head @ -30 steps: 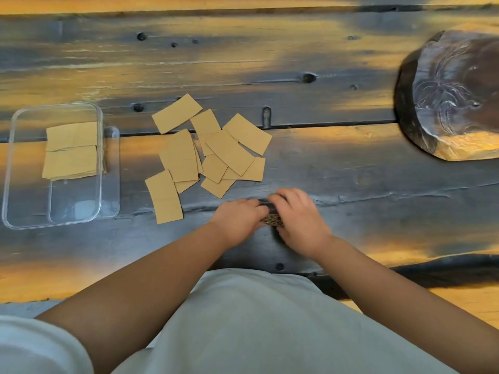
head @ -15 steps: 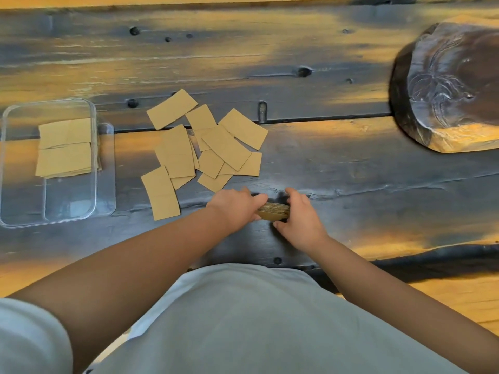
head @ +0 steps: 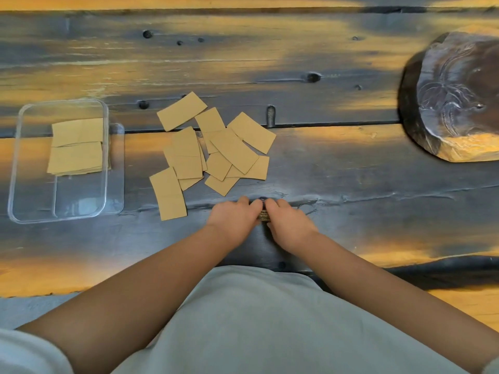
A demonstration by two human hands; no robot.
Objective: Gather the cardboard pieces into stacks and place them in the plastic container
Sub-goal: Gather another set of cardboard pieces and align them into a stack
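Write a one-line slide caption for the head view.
Both hands, left and right, grip a cardboard stack near loose pieces; more lie in the plastic container.

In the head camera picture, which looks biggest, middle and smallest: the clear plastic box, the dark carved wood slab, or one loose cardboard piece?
1. Plastic box and carved wood slab: too close to rank, since the picture's edge cuts the slab off.
2. Loose cardboard piece: clearly smallest.

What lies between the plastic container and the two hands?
In the head view, one loose cardboard piece on bare table lies between the container and the hands.
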